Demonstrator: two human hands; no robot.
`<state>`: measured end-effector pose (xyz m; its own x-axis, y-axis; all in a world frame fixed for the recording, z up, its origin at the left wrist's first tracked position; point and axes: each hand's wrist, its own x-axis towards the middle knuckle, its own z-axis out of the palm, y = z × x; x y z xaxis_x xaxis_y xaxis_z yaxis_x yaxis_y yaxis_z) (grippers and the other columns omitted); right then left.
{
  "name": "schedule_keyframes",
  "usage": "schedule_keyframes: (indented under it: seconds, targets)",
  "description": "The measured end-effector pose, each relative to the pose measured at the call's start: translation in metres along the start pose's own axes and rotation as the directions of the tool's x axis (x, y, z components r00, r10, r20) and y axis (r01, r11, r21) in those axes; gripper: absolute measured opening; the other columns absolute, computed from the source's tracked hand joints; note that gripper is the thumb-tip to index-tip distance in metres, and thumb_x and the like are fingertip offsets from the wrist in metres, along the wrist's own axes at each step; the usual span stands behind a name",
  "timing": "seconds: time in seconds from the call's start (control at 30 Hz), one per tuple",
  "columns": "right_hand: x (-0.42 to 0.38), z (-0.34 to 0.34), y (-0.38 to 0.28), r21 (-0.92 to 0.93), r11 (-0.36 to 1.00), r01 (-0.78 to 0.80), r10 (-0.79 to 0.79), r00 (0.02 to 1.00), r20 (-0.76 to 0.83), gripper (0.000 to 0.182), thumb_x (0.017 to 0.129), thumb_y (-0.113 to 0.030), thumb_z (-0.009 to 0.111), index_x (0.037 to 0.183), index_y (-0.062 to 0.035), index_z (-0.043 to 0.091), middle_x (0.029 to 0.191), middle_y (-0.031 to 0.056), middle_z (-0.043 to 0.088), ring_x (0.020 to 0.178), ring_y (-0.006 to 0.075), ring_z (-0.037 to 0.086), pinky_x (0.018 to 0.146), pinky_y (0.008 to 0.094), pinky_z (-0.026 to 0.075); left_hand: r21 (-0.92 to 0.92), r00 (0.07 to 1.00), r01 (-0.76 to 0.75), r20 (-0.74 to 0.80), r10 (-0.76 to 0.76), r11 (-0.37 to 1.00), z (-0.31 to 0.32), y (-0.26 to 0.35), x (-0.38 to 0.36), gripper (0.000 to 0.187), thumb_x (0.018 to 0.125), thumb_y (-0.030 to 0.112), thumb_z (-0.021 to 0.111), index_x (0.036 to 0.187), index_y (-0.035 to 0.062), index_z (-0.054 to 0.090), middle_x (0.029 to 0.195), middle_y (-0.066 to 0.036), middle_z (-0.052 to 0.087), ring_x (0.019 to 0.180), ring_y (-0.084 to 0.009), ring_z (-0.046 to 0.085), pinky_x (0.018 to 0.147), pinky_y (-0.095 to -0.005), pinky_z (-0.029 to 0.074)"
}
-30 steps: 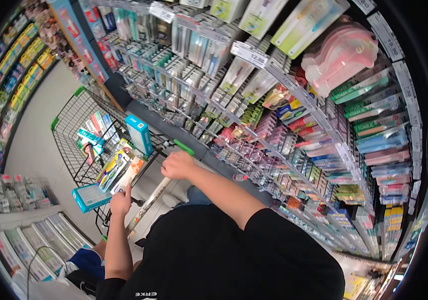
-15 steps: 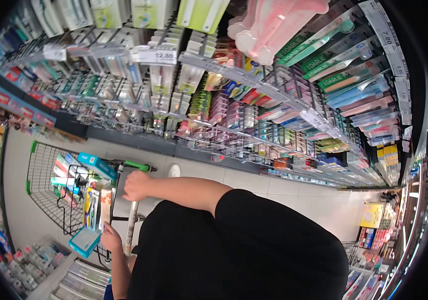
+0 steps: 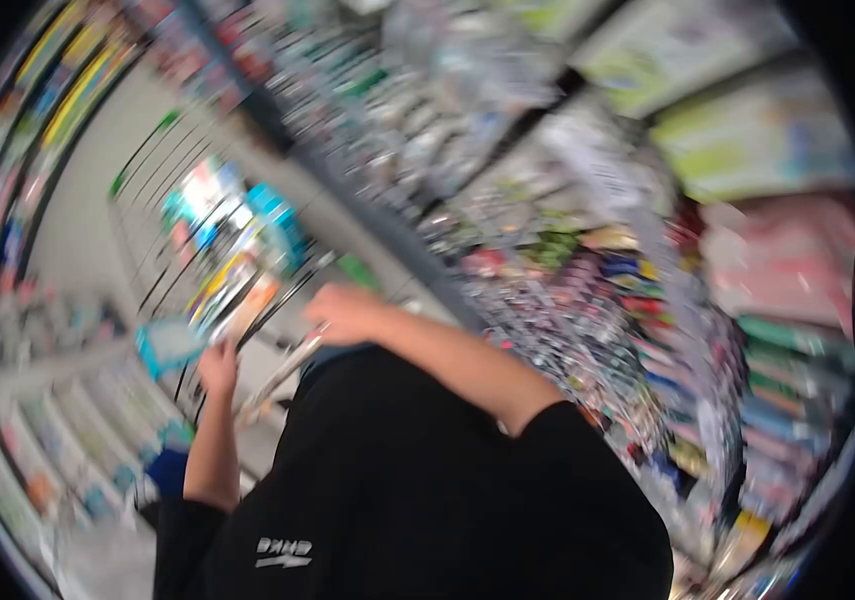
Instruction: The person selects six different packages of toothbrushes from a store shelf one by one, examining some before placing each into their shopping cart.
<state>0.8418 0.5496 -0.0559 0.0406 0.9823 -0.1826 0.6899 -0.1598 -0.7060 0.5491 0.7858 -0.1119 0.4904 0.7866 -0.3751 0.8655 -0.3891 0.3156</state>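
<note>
The picture is strongly blurred, so only the larger shapes can be read. A black wire shopping cart with green corner trims is seen in front of the person, in an aisle between two long shelf rows. The right hand is laid on the pale tube-shaped cart handle near its far end, and it seems to be closed around it, although the fingers cannot be made out clearly. The left hand is placed at the near end of the same handle, just beside a light blue flat box that sticks out at the cart's near corner; whether the box or the handle is gripped cannot be told from this view.

Inside the cart several packages are already lying: a teal upright carton, and some colourful flat packs close to the handle. From this it is judged that part of the collecting is done, and the cart is well filled at its near end. The hanging goods on the shelf wall at the right are not touched by either hand.
</note>
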Motion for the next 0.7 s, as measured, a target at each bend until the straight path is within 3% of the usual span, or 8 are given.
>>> schedule_keyframes:
  seconds: [0.03,0.13,0.23,0.33,0.4,0.43,0.5,0.7]
  targets:
    - [0.001,-0.01,-0.005,-0.003,1.0,0.01,-0.01,1.0,-0.006,0.038,0.093,-0.046,0.071,0.106,-0.0101,0.072,0.109,0.016,0.071,0.11,0.0378,0.068,0.09,0.0539,0.057,0.021,0.996,-0.037,-0.078,0.039,0.999,0.005,-0.011,0.008,0.048,0.1,0.045,0.058,0.096,0.0009,0.077,0.083,-0.026,0.072,0.083,-0.0441,0.073,0.076,-0.0546,0.054]
    - [0.009,-0.01,-0.004,0.002,1.0,0.019,-0.019,0.996,-0.082,0.027,0.098,-0.036,0.066,0.101,-0.009,0.066,0.108,0.0109,0.07,0.115,0.0339,0.064,0.094,0.0499,0.055,-0.232,0.969,0.191,-0.111,-0.221,0.954,-0.015,0.008,0.023,0.057,0.1,0.054,0.057,0.096,0.0005,0.078,0.086,-0.025,0.075,0.087,-0.0423,0.074,0.08,-0.0502,0.056]
    - [0.02,-0.011,-0.006,-0.041,0.999,-0.017,0.013,0.995,-0.101,0.02,0.1,-0.029,0.062,0.103,-0.0095,0.063,0.109,0.0093,0.069,0.116,0.0324,0.062,0.095,0.0491,0.055,-0.241,0.909,0.289,-0.233,-0.345,0.926,-0.016,0.001,0.05,0.06,0.102,0.057,0.057,0.1,0.0007,0.078,0.09,-0.023,0.077,0.088,-0.0408,0.075,0.083,-0.0493,0.057]
    - [0.022,-0.009,-0.009,-0.1,0.989,-0.11,0.094,0.984,-0.15,0.015,0.102,-0.024,0.059,0.105,-0.01,0.061,0.11,0.0077,0.068,0.116,0.0309,0.062,0.095,0.0485,0.055,-0.188,0.938,0.207,-0.241,-0.249,0.96,-0.037,0.015,0.066,0.05,0.102,0.051,0.063,0.112,0.0033,0.075,0.097,-0.022,0.076,0.095,-0.0406,0.073,0.086,-0.0481,0.056]
    - [0.025,-0.008,-0.013,-0.161,0.974,-0.159,0.122,0.968,-0.217,0.011,0.101,-0.021,0.058,0.102,-0.0105,0.061,0.105,0.0057,0.068,0.113,0.0289,0.063,0.092,0.0473,0.056,0.042,0.934,-0.117,-0.335,0.125,0.992,-0.035,0.01,0.086,0.045,0.098,0.044,0.073,0.123,0.0065,0.07,0.112,-0.02,0.073,0.107,-0.0396,0.068,0.091,-0.0466,0.055]
    - [0.028,-0.008,-0.013,-0.168,0.973,-0.16,0.122,0.969,-0.216,0.011,0.101,-0.021,0.058,0.102,-0.0105,0.061,0.105,0.0057,0.068,0.113,0.0289,0.063,0.092,0.0473,0.056,0.035,0.934,-0.119,-0.336,0.123,0.992,-0.036,0.008,0.093,0.045,0.098,0.044,0.073,0.123,0.0065,0.07,0.112,-0.02,0.073,0.107,-0.0396,0.068,0.091,-0.0466,0.055]
    - [0.028,-0.006,-0.014,-0.226,0.964,-0.141,0.081,0.963,-0.258,0.011,0.1,-0.021,0.059,0.097,-0.0105,0.062,0.1,0.005,0.068,0.109,0.0285,0.065,0.089,0.0472,0.057,0.188,0.872,-0.327,-0.319,0.372,0.926,-0.032,0.001,0.1,0.055,0.091,0.042,0.081,0.133,0.0088,0.066,0.125,-0.017,0.067,0.116,-0.0384,0.063,0.095,-0.0468,0.054]
    - [0.034,-0.011,-0.015,-0.267,0.951,-0.156,0.088,0.965,-0.248,0.012,0.097,-0.021,0.06,0.094,-0.0098,0.063,0.098,0.0052,0.069,0.104,0.0287,0.066,0.088,0.0471,0.058,0.216,0.906,-0.321,-0.214,0.365,0.922,-0.016,-0.013,0.108,0.07,0.084,0.035,0.086,0.147,0.0155,0.062,0.143,-0.012,0.059,0.129,-0.0348,0.057,0.102,-0.0458,0.051]
